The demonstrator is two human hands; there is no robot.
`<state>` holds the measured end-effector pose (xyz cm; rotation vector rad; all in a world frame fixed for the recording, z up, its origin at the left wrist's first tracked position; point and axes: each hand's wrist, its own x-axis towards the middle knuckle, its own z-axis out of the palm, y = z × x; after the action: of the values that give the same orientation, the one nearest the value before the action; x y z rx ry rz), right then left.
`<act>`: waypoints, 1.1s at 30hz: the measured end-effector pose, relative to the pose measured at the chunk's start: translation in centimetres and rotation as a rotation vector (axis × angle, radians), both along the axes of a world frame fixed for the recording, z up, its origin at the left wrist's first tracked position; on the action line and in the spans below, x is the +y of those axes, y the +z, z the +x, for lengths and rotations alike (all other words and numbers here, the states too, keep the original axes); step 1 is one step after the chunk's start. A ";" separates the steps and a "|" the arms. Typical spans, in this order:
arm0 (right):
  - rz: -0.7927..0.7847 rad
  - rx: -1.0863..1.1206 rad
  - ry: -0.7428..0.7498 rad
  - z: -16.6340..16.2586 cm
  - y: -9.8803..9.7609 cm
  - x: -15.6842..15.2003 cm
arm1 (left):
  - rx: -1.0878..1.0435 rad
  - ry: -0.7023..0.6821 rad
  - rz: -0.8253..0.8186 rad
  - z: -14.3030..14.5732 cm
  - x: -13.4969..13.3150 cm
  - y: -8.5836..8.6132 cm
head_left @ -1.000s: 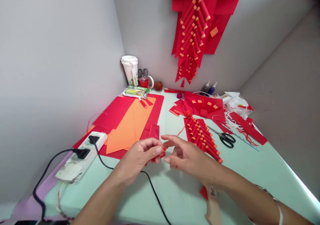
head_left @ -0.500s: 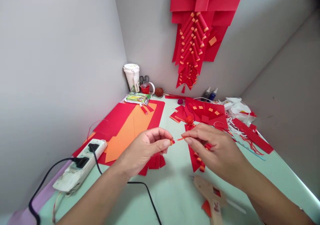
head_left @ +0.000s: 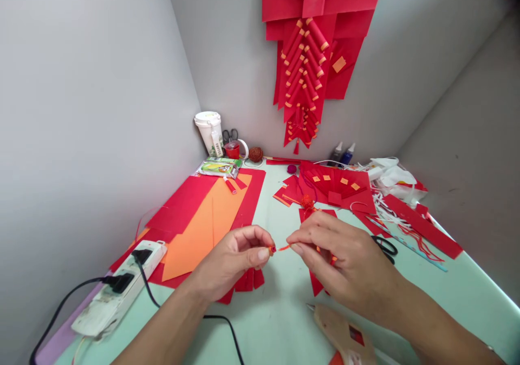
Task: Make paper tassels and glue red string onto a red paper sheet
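A: Position of the paper roll (head_left: 273,249)?
B: Pinched in my left hand (head_left: 238,259), its end facing my right hand (head_left: 345,259).
A: State of the right?
B: Pinching an orange string (head_left: 285,247), tip just short of the roll. Hands apart, both above the table (head_left: 280,327).

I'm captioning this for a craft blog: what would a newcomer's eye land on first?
Probably the large red paper hanging on the wall, with its orange-ended rolls. Next, near the centre, the left hand pinching a small roll and the right hand holding an orange strand just apart from it.
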<state>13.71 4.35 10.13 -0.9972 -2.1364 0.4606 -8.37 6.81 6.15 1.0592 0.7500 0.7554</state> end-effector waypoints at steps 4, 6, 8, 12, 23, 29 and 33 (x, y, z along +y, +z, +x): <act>0.002 -0.024 0.005 -0.3 -0.5 -0.3 | 0.031 0.009 0.009 -0.2 -0.2 -0.1; -0.001 -0.037 0.004 -0.4 -0.7 -0.4 | 0.039 0.010 0.007 -0.2 -0.2 -0.2; -0.002 -0.045 0.003 -0.5 -0.8 -0.4 | 0.040 0.004 -0.001 -0.3 -0.3 -0.2; 0.007 -0.067 -0.008 -0.4 -0.9 -0.3 | 0.038 -0.016 -0.019 -0.3 -0.4 -0.4; -0.002 -0.109 0.009 -0.6 -1.1 -0.3 | 0.066 -0.027 -0.041 -0.5 -0.3 -0.8; 0.016 -0.120 0.012 -0.5 -1.5 -0.1 | 0.070 -0.031 -0.049 -0.5 -0.3 -0.8; 0.048 -0.125 0.007 -0.6 -1.8 -0.2 | 0.079 -0.029 -0.046 -0.4 -0.3 -0.8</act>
<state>13.08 4.17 8.33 -1.0155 -2.2520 0.3564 -8.74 6.52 5.31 1.0613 0.8145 0.6717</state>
